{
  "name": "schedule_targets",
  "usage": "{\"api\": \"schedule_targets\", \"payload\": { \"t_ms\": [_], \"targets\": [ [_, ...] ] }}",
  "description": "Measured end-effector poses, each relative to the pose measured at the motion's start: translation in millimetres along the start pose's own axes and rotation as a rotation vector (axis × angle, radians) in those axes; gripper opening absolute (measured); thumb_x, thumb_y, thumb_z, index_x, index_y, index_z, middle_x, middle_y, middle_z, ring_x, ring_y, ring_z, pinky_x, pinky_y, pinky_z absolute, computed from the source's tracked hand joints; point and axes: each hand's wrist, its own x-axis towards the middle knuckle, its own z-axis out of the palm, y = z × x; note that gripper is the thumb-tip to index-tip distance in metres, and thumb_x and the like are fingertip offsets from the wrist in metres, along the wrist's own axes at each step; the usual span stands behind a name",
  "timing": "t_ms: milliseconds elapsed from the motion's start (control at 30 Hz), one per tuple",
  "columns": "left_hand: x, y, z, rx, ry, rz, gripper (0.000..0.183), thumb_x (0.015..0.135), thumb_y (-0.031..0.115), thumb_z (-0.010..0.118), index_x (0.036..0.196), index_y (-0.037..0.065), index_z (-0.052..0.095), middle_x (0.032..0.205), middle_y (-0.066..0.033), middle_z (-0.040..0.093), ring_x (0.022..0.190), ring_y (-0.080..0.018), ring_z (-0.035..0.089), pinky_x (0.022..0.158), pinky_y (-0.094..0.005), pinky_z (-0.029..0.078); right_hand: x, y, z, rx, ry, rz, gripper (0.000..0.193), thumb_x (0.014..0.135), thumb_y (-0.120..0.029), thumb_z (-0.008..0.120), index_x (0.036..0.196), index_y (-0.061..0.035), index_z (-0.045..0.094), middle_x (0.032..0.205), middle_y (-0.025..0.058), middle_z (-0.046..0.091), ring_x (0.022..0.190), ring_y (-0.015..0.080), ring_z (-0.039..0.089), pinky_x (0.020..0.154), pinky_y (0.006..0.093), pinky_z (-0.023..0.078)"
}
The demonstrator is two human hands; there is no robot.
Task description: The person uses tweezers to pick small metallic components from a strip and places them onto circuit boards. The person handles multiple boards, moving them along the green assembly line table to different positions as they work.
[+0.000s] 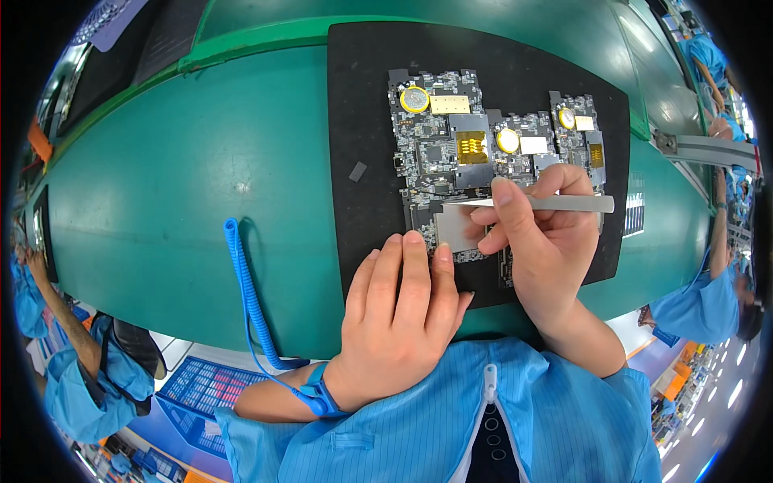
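A dark circuit board (436, 153) with a round coin cell (415, 100) and a gold-coloured card slot (472, 148) lies on a black mat (362, 113). My left hand (400, 306) rests flat with its fingers stretched out, the fingertips on the board's near end beside a flat silver-grey plate (457, 231). Between the thumb and fingers of my right hand (549, 241) is a pair of metal tweezers (576, 204). Their thin tips point left, just over the plate's far edge. Whether the tips touch anything, I cannot tell.
Two more boards (531, 133) (578, 121) lie to the right, partly behind my right hand. A small dark grey piece (357, 171) sits on the mat. A coiled blue cord (256, 298) runs to the blue band (318, 390) on my left wrist. Co-workers (699, 302) are at both sides.
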Motion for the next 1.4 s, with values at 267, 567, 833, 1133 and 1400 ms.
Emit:
{"api": "schedule_targets", "payload": {
  "t_ms": [267, 567, 833, 1133, 1400],
  "targets": [
    [22.9, -11.8, -15.1, -0.25, -0.164, 0.002, 0.048, 0.06, 0.02, 0.078, 0.098, -0.002, 0.061, 0.125, -0.0246, 0.049, 0.109, -0.0377, 0.049, 0.085, -0.0453, 0.043, 0.1, 2.0, -0.3, -0.011, -0.005, -0.013, 0.024, 0.086, -0.001, 0.065, 0.088, -0.0016, 0.041, 0.073, 0.0056, 0.056, 0.061, 0.009, 0.064, 0.048, 0.0187, 0.052],
    [27.7, -20.2, -24.5, -0.292, -0.212, 0.038, 0.048, 0.062, 0.02, 0.077, 0.102, -0.003, 0.062, 0.122, -0.0221, 0.051, 0.108, -0.036, 0.051, 0.09, -0.0482, 0.044, -5.5, 15.5, -5.7, -0.037, -0.045, -0.318, 0.024, 0.085, 0.002, 0.065, 0.089, -0.0009, 0.041, 0.076, 0.0098, 0.06, 0.059, 0.0084, 0.06, 0.051, 0.0193, 0.05],
    [3.1, -17.1, -6.6, -0.165, -0.083, 0.085, 0.047, 0.069, 0.018, 0.073, 0.109, -0.004, 0.063, 0.12, -0.0203, 0.053, 0.112, -0.035, 0.051, 0.09, -0.0468, 0.047, -6.3, 22.6, -8.4, -0.342, -0.162, -0.456, 0.024, 0.083, 0.001, 0.068, 0.086, -0.0036, 0.045, 0.078, 0.0103, 0.065, 0.062, 0.0078, 0.059, 0.053, 0.0192, 0.044],
    [2.8, -17.0, -4.0, -0.172, -0.057, 0.086, 0.046, 0.069, 0.016, 0.073, 0.108, -0.005, 0.063, 0.119, -0.0199, 0.054, 0.113, -0.0353, 0.051, 0.089, -0.0459, 0.048, -7.5, 27.8, -4.3, -0.334, -0.091, -0.543, 0.024, 0.082, -0.002, 0.07, 0.082, -0.0033, 0.046, 0.077, 0.0096, 0.068, 0.058, 0.0095, 0.061, 0.049, 0.0208, 0.045],
    [0.9, -16.2, 0.1, -0.175, -0.012, 0.078, 0.042, 0.069, 0.015, 0.072, 0.105, -0.005, 0.064, 0.118, -0.0199, 0.055, 0.112, -0.0355, 0.052, 0.088, -0.0451, 0.048, -4.8, 28.3, -3.8, -0.504, -0.167, -0.797, 0.024, 0.078, 0.0, 0.072, 0.087, -0.0028, 0.05, 0.072, 0.0093, 0.065, 0.05, 0.0143, 0.06, 0.044, 0.0239, 0.045]
  ]
}}
